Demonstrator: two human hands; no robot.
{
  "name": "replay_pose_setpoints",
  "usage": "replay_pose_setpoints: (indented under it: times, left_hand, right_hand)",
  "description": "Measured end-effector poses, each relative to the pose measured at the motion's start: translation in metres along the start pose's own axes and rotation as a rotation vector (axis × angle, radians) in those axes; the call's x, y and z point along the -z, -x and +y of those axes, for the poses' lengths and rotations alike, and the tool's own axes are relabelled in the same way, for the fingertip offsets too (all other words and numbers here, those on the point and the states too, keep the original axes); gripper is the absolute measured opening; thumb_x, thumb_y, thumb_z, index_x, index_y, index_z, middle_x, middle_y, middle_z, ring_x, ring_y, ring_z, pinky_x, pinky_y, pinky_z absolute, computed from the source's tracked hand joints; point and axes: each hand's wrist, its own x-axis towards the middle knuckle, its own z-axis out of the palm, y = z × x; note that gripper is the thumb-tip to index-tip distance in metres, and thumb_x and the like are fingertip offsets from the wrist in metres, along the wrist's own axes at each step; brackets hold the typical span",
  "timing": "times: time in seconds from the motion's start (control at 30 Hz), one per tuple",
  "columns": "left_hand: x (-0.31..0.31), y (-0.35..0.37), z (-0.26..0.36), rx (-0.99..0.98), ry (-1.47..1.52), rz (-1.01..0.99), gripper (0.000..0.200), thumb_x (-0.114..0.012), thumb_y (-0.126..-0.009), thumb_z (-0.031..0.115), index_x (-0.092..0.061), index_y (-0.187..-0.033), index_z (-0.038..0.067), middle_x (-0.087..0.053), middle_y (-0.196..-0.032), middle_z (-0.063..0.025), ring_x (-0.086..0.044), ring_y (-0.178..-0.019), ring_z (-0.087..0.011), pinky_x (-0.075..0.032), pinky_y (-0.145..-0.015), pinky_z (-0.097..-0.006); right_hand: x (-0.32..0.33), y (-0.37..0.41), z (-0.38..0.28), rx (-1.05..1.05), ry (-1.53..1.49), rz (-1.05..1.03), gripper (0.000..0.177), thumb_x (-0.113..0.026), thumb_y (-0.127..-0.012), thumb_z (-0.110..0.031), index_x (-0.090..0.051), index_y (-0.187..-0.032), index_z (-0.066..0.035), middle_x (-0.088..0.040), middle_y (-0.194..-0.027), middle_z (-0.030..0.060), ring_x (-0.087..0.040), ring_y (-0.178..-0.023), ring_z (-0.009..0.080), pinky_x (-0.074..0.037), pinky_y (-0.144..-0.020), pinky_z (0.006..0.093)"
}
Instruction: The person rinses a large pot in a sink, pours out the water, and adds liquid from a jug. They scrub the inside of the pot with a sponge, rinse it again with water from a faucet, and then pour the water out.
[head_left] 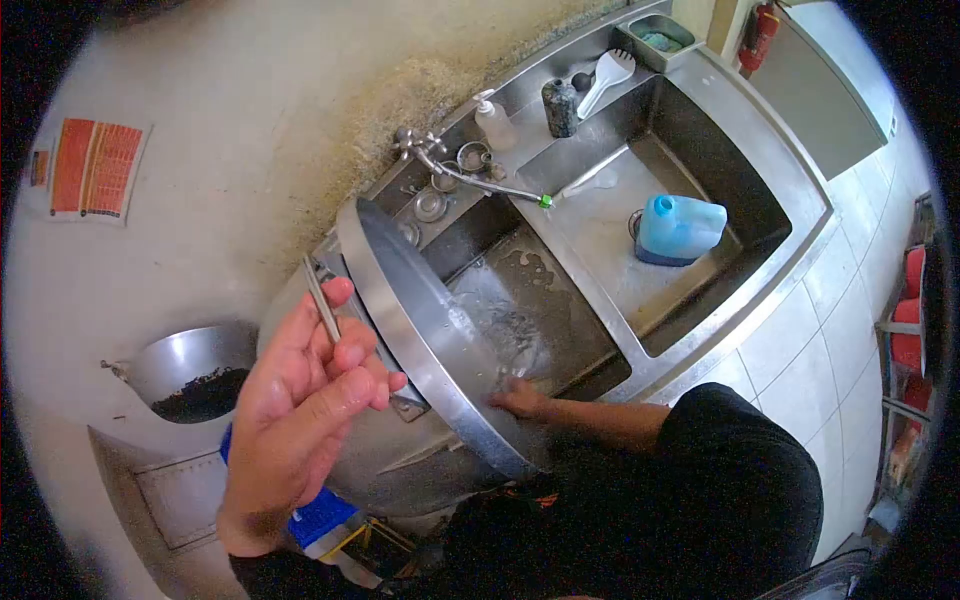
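Observation:
A large metal pot (418, 345) lies tilted on its side, its mouth facing the left sink basin. My left hand (310, 410) is closed around a thin metal bar (322, 300) beside the pot's rim. It looks like a handle; where it joins the pot is hidden. At the pot's mouth, near the lower end of the rim, is my right hand (520, 399). Its fingers are partly hidden and blurred, so what they hold does not show. Clear water (505, 335) splashes in front of it.
A faucet (480, 182) with a green tip reaches over the sink divider. In the right basin (650, 335) stands a blue jug (680, 230). A soap bottle (494, 122), dark bottle (560, 108) and white slotted spatula (608, 78) sit behind. A metal bowl (195, 350) is at left.

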Motion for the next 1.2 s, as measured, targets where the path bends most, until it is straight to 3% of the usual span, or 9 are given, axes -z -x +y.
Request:
replay_pose_setpoints:
  times: [0.13, 0.2, 0.33, 0.47, 0.63, 0.73, 0.9, 1.07, 1.2]
  left_hand:
    - [-0.025, 0.002, 0.023, 0.039, -0.074, 0.013, 0.061, -0.059, -0.086, 0.004, -0.028, -0.139, 0.0, -0.043, -0.098, -0.003, -0.052, -0.085, -0.0138, -0.044, -0.093, -0.0346]
    - [-0.038, 0.004, 0.028, 0.01, -0.138, 0.076, 0.069, -0.065, -0.083, 0.011, -0.029, -0.14, -0.003, -0.045, -0.095, -0.0018, -0.052, -0.078, -0.0128, -0.047, -0.087, -0.0332]
    - [-0.051, 0.012, 0.039, -0.026, -0.169, 0.11, 0.076, -0.069, -0.08, 0.013, -0.028, -0.141, -0.007, -0.046, -0.094, -0.0015, -0.053, -0.074, -0.0119, -0.05, -0.083, -0.0322]
    - [-0.06, 0.027, 0.048, -0.035, -0.169, 0.129, 0.081, -0.071, -0.078, 0.012, -0.025, -0.142, -0.008, -0.046, -0.093, -0.0021, -0.054, -0.073, -0.0119, -0.051, -0.083, -0.0324]
    - [-0.067, 0.048, 0.055, -0.069, -0.179, 0.14, 0.085, -0.072, -0.078, 0.013, -0.022, -0.143, -0.009, -0.046, -0.091, -0.0022, -0.054, -0.069, -0.0119, -0.053, -0.078, -0.0324]
    - [-0.064, 0.065, 0.056, -0.12, -0.229, 0.124, 0.086, -0.073, -0.078, 0.015, -0.021, -0.143, -0.009, -0.046, -0.091, -0.0019, -0.054, -0.067, -0.011, -0.054, -0.074, -0.0306]
    - [-0.048, 0.114, 0.073, -0.187, -0.243, 0.08, 0.08, -0.066, -0.087, 0.028, -0.021, -0.143, -0.007, -0.044, -0.092, -0.0028, -0.051, -0.069, -0.01, -0.051, -0.073, -0.0279]
    - [0.007, 0.177, 0.076, -0.383, 0.083, 0.028, 0.077, -0.048, -0.097, 0.044, -0.017, -0.14, -0.012, -0.042, -0.092, -0.0047, -0.042, -0.065, -0.0081, -0.043, -0.062, -0.0235]
    - [0.083, 0.211, 0.074, -0.469, 0.19, 0.033, 0.077, -0.042, -0.099, 0.046, -0.016, -0.139, -0.014, -0.042, -0.092, -0.0051, -0.034, -0.061, -0.0081, -0.036, -0.055, -0.0221]
  right_hand:
    - [-0.041, 0.0, -0.016, 0.024, -0.261, -0.059, 0.078, -0.071, -0.078, -0.048, -0.044, -0.131, 0.002, -0.06, -0.115, 0.0193, -0.06, -0.099, 0.0282, -0.048, -0.088, 0.0411]
    - [-0.051, 0.022, -0.044, 0.089, -0.337, -0.141, 0.083, -0.066, -0.077, -0.058, -0.046, -0.131, 0.001, -0.058, -0.119, 0.022, -0.056, -0.109, 0.0322, -0.046, -0.094, 0.0435]
    - [-0.121, -0.035, -0.016, 0.193, -0.443, -0.285, 0.077, -0.07, -0.075, -0.059, -0.055, -0.124, -0.001, -0.064, -0.109, 0.0177, -0.063, -0.098, 0.0302, -0.051, -0.088, 0.0412]
    - [-0.097, 0.014, -0.077, 0.187, -0.569, -0.55, 0.077, -0.071, -0.073, -0.061, -0.058, -0.122, -0.002, -0.064, -0.11, 0.0174, -0.063, -0.1, 0.0299, -0.051, -0.087, 0.0407]
    - [-0.15, -0.021, -0.067, 0.637, -0.319, -0.325, 0.072, -0.071, -0.076, -0.057, -0.058, -0.12, -0.003, -0.064, -0.108, 0.0138, -0.063, -0.095, 0.0266, -0.052, -0.084, 0.0405]
    - [-0.162, -0.02, -0.074, 0.595, -0.313, -0.309, 0.072, -0.071, -0.076, -0.057, -0.057, -0.121, -0.003, -0.064, -0.107, 0.0124, -0.063, -0.093, 0.0254, -0.053, -0.083, 0.0401]
    - [-0.11, 0.07, -0.129, 0.181, -0.492, -0.281, 0.071, -0.071, -0.078, -0.051, -0.052, -0.122, 0.002, -0.062, -0.109, 0.0157, -0.061, -0.097, 0.0267, -0.051, -0.084, 0.04]
    - [-0.064, 0.084, -0.112, 0.254, -0.209, 0.113, 0.068, -0.072, -0.082, -0.038, -0.046, -0.124, 0.009, -0.06, -0.114, 0.0198, -0.06, -0.099, 0.0251, -0.051, -0.084, 0.0389]
    - [-0.007, 0.096, -0.101, 0.307, 0.0, 0.157, 0.057, -0.072, -0.082, -0.033, -0.053, -0.118, 0.007, -0.063, -0.106, 0.0162, -0.063, -0.092, 0.026, -0.051, -0.078, 0.039]
